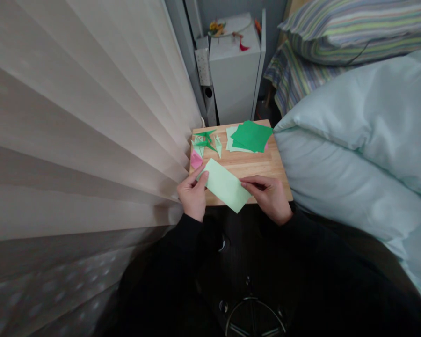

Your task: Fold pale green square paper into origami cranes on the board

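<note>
A light green paper [225, 184], folded into a long rectangle, lies slanted on the near edge of a small wooden table [252, 164]. My left hand [192, 194] pinches its left end between thumb and fingers. My right hand [269, 195] presses its right end with curled fingers. Both sleeves are black.
A stack of dark and light green square sheets [250, 136] lies at the table's far right. Folded green paper shapes [206, 140] and a pink piece [195, 160] sit at the far left. A curtain [91, 140] hangs left, bedding [354, 150] lies right, a white cabinet [234, 70] stands behind.
</note>
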Available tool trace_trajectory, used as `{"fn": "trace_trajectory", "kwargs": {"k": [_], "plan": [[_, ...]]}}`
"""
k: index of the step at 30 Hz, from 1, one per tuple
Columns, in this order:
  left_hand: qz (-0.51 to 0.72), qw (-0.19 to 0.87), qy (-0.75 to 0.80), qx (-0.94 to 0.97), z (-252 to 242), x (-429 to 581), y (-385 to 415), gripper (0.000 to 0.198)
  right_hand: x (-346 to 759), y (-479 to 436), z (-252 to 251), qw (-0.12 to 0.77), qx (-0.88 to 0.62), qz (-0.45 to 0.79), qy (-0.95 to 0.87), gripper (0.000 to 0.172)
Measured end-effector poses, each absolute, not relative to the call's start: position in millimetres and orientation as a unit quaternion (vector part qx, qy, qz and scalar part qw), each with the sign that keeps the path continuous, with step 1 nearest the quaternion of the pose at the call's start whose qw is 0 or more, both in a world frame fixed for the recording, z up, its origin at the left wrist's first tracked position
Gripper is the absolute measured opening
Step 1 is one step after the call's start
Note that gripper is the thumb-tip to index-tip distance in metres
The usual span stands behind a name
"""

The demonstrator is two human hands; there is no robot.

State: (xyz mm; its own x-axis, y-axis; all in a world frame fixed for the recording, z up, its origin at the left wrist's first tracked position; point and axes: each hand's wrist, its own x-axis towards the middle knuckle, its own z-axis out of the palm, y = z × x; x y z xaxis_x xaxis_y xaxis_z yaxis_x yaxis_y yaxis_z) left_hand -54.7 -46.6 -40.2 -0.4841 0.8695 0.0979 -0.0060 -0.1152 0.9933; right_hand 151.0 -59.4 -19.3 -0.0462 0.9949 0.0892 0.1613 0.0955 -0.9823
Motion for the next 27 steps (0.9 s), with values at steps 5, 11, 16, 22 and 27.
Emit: {"fn": "trace_trajectory", "kwargs": {"k": [5,11,16,22,27], "plan": [[0.658,0.327,0.575,0.359,-42.1,-57.2,-41.0,0.037,150.4,-57.7,-22.8,0.444,-0.494,0.506,-0.551,0.024],[0.672,0.333,0.575,0.326,-40.8,-57.8,-36.3,0.041,150.3,-57.3,-26.7,0.425,-0.487,0.544,-0.536,0.039],[0.685,0.382,0.552,0.285,-35.4,-52.6,-37.1,0.045,150.9,-58.2,-22.9,0.452,-0.494,0.501,-0.548,0.026],[0.587,0.601,0.503,0.203,-30.0,-41.0,-47.8,0.054,150.5,-57.4,-24.8,0.473,-0.522,0.467,-0.534,0.03],[0.504,0.586,0.551,0.315,-34.5,-36.9,-51.3,0.045,149.9,-54.0,-28.0,0.427,-0.513,0.507,-0.546,0.034]]}}
